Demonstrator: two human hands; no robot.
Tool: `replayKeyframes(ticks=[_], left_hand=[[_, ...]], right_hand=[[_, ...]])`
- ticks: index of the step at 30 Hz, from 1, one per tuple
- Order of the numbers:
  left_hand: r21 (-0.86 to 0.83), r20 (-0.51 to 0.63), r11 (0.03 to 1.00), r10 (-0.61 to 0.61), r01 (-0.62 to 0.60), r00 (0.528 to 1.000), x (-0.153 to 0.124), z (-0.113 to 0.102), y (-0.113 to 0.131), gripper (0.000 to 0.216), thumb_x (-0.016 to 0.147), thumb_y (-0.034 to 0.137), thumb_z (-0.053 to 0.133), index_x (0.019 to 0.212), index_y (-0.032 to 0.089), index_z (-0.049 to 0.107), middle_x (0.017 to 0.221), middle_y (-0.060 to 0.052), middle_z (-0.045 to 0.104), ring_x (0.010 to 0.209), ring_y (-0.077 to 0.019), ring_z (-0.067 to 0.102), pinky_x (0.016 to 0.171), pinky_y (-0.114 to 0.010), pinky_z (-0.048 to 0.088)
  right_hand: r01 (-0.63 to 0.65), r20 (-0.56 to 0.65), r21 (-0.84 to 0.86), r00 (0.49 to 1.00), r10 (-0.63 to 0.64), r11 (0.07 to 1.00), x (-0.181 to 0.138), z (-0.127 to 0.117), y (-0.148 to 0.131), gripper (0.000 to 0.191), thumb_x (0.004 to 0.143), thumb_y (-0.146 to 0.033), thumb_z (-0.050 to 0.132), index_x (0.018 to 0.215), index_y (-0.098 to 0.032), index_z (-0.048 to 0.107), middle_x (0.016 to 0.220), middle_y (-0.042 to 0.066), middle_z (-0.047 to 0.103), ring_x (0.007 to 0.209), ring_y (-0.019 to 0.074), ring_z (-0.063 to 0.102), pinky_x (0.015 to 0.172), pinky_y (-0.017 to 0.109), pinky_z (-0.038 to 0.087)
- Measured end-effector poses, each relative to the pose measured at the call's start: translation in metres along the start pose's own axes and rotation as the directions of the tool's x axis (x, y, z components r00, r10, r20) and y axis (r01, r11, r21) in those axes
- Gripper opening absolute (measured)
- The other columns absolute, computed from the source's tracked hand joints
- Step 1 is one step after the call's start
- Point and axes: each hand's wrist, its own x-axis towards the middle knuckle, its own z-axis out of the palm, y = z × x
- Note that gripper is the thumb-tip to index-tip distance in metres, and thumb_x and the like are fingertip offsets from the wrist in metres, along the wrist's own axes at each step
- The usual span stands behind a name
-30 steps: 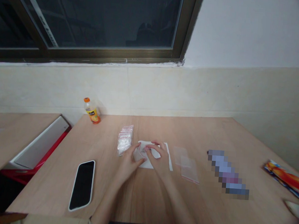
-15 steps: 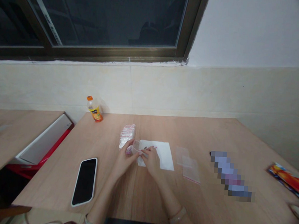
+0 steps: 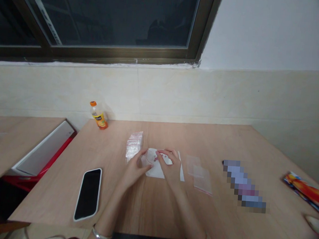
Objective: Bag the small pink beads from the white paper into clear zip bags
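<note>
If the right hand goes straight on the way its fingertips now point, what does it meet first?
Most likely the clear plastic bag in the left hand, leftward of the right hand; depth is unclear, so it might pass above.

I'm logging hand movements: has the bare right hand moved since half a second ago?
Yes. Judged against the white rectangular paper sheet, the bare right hand is now farther right.
</note>
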Motion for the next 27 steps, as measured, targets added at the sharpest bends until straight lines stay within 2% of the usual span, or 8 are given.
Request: replayKeyframes(ticks=[4,6,10,12,16,19,27], left_hand=[[-0.016,0.021,1.000,0.026,-0.026,0.999,0.003,0.002,-0.004,0.053,0.068,0.021,0.072,0.118,0.019,0.056,0.122,-0.009,0.060,0.115,-0.0235,0.053,0.102,-0.040,0.039],[-0.036,0.033,0.999,0.020,-0.019,0.999,0.004,0.002,-0.005,0.053,0.069,0.021,0.071,0.119,0.020,0.056,0.122,-0.009,0.060,0.115,-0.0231,0.054,0.101,-0.039,0.040],[-0.083,0.030,0.996,-0.039,0.041,0.999,0.002,0.000,-0.004,0.056,0.066,0.024,0.074,0.119,0.020,0.056,0.122,-0.010,0.060,0.114,-0.0239,0.054,0.098,-0.039,0.042],[-0.094,0.017,0.994,-0.058,0.059,0.998,0.001,-0.001,-0.003,0.057,0.066,0.025,0.075,0.118,0.018,0.056,0.123,-0.011,0.060,0.115,-0.0248,0.054,0.098,-0.039,0.043],[-0.094,0.026,0.994,-0.045,0.048,0.999,0.001,-0.003,-0.002,0.053,0.068,0.026,0.074,0.117,0.017,0.057,0.123,-0.013,0.059,0.117,-0.0262,0.053,0.098,-0.041,0.042],[-0.092,0.027,0.995,-0.044,0.046,0.999,0.000,-0.003,-0.002,0.054,0.067,0.026,0.074,0.117,0.016,0.056,0.123,-0.014,0.060,0.117,-0.0267,0.053,0.098,-0.042,0.042],[-0.101,0.000,0.993,-0.058,0.057,0.998,-0.001,-0.003,-0.002,0.055,0.065,0.026,0.076,0.116,0.017,0.058,0.120,-0.012,0.061,0.117,-0.0262,0.053,0.099,-0.041,0.042]], right_hand=[[0.115,0.158,-0.038,0.982,-0.108,0.993,0.001,0.000,-0.011,0.010,0.078,-0.029,0.063,0.081,-0.026,0.072,0.091,0.005,0.061,0.091,0.0204,0.056,0.082,0.037,0.046],[0.112,0.183,-0.038,0.978,-0.103,0.993,0.000,0.002,-0.007,0.012,0.079,-0.027,0.061,0.083,-0.026,0.073,0.095,0.006,0.063,0.093,0.0209,0.056,0.084,0.038,0.046],[-0.009,0.104,0.002,0.995,0.009,1.000,-0.001,0.003,0.011,0.019,0.083,-0.032,0.055,0.085,-0.023,0.072,0.095,0.008,0.063,0.091,0.0201,0.058,0.081,0.035,0.048],[-0.061,0.088,-0.037,0.994,0.064,0.997,0.000,0.002,0.027,0.020,0.082,-0.034,0.056,0.086,-0.022,0.072,0.092,0.008,0.063,0.091,0.0207,0.058,0.080,0.035,0.048],[-0.112,0.131,-0.181,0.982,0.137,0.977,-0.006,0.003,0.066,0.019,0.079,-0.034,0.058,0.081,-0.020,0.071,0.085,0.007,0.063,0.084,0.0221,0.059,0.079,0.037,0.048],[-0.122,0.156,-0.224,0.975,0.159,0.967,-0.016,0.004,0.088,0.019,0.079,-0.035,0.059,0.078,-0.020,0.070,0.082,0.006,0.062,0.080,0.0216,0.059,0.074,0.036,0.048],[-0.120,0.104,-0.220,0.984,0.145,0.968,-0.028,0.011,0.098,0.022,0.077,-0.039,0.060,0.079,-0.020,0.069,0.082,0.006,0.056,0.078,0.0209,0.057,0.074,0.035,0.048]])
